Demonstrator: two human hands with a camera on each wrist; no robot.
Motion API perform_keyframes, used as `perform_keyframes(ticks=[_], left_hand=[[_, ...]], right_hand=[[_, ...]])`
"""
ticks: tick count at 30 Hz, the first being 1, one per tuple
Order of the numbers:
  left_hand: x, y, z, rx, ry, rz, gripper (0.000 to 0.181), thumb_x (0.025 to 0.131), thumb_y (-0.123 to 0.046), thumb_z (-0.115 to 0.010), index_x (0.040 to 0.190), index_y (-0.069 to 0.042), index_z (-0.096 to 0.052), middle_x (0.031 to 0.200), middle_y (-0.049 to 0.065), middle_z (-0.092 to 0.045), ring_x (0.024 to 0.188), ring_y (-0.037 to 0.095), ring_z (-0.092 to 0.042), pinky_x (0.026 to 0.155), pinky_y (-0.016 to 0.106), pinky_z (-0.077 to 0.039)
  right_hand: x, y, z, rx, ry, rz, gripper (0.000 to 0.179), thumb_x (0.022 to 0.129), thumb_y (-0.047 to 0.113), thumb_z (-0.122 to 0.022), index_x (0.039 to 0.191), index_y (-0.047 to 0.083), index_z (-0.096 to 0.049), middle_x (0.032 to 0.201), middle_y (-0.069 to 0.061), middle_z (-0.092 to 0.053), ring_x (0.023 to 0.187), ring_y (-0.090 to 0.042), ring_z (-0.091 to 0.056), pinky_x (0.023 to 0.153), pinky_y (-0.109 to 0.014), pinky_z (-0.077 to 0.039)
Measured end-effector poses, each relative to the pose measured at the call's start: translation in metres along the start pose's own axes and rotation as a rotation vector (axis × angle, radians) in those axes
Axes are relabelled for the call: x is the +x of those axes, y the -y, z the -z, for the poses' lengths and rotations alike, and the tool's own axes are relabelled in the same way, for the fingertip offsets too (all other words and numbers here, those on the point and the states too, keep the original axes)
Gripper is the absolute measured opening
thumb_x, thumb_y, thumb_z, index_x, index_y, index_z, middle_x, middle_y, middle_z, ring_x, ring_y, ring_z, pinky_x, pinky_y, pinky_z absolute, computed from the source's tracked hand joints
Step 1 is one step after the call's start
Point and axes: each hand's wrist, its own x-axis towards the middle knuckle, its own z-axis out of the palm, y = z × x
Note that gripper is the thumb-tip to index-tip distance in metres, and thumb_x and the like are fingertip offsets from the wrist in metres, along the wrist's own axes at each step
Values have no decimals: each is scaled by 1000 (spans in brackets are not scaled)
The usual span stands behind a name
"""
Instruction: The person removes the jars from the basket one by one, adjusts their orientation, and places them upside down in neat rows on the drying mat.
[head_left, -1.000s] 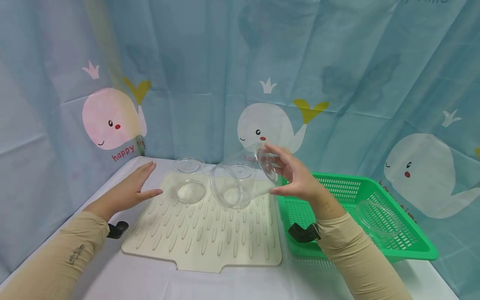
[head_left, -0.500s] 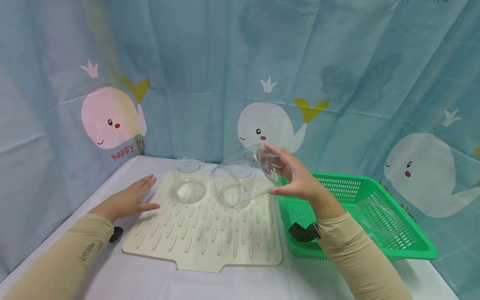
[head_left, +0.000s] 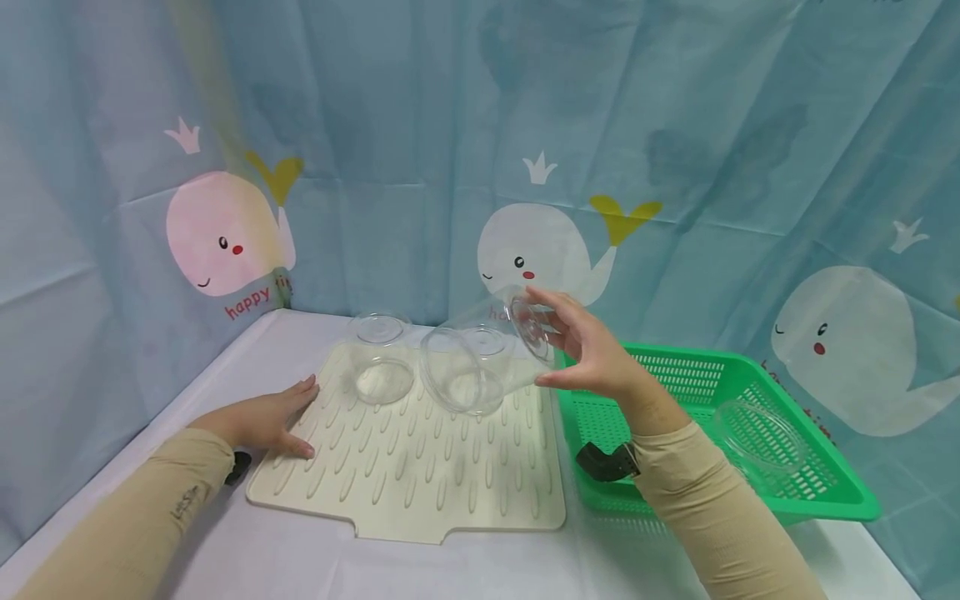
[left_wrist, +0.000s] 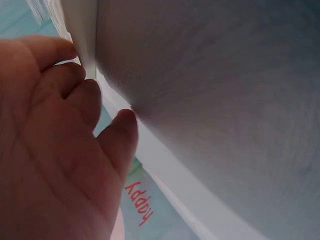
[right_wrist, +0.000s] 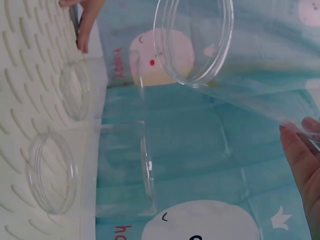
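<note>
In the head view my right hand (head_left: 588, 346) holds a clear plastic cup (head_left: 501, 329) by its base end, tilted sideways above the mat with its mouth to the left. My left hand (head_left: 258, 419) rests at the left edge of the cream drying mat (head_left: 420, 483), thumb over the top and the other fingers farther up the edge. Two more clear cups stand upside down on the back of the mat: a left cup (head_left: 381, 358) and a right one (right_wrist: 112, 170), partly seen through the held cup.
A green plastic basket (head_left: 825, 492) stands to the right of the mat, with at least one clear cup (head_left: 761, 433) lying inside. Behind the white-covered table (head_left: 300, 550) hangs a blue curtain (head_left: 405, 167) printed with whales.
My left hand has come down and nearer to me, from above the mat's left side onto its edge. The right hand with the cup has stayed nearly still.
</note>
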Motion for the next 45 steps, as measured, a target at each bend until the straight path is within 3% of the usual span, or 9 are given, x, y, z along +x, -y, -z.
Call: perform_keyframes(ticks=[9, 14, 19, 26, 34, 45], left_hand=[[-1, -2, 0, -10, 34, 0, 122, 58, -61, -71, 138, 15, -18, 145, 34, -7, 131, 49, -16, 104, 57, -20], [0, -3, -1, 2, 39, 2, 123, 57, -61, -70, 138, 15, -18, 145, 35, -7, 131, 49, -16, 104, 57, -20], [0, -2, -1, 12, 41, 8, 124, 56, -62, -70, 138, 15, -19, 145, 34, -7, 131, 49, -16, 104, 56, -20], [0, -1, -1, 24, 45, 11, 124, 56, -62, -69, 139, 14, -19, 145, 34, -7, 131, 48, -17, 104, 56, -21], [-2, -1, 1, 9, 42, 4, 123, 57, -61, -70, 139, 14, -18, 145, 34, -7, 131, 48, -16, 104, 56, -21], [-1, 1, 0, 32, 32, -16, 124, 57, -63, -69, 138, 16, -18, 145, 34, -7, 131, 48, -17, 104, 56, -22]], right_hand=[[16, 2, -16, 7, 7, 11, 93, 69, 0, -77, 144, 7, -24, 141, -13, -29, 128, -30, -37, 101, -34, -36], [29, 8, -31, -50, -10, -99, 92, 69, 0, -77, 144, 8, -24, 140, -8, -32, 128, -24, -39, 101, -31, -37], [45, 13, -52, -119, -29, -234, 90, 70, 8, -78, 143, 9, -26, 139, -9, -34, 126, -20, -42, 100, -32, -39], [60, 3, -86, -199, -48, -331, 92, 67, 30, -82, 142, 15, -30, 137, 1, -37, 119, -12, -46, 93, -22, -44], [65, -6, -118, -273, 13, -456, 97, 66, 47, -78, 144, 18, -28, 140, 1, -35, 120, -15, -46, 93, -28, -45], [64, -25, -147, -336, 44, -521, 100, 63, 53, -77, 144, 18, -30, 142, 1, -35, 117, -13, -49, 93, -30, -44]])
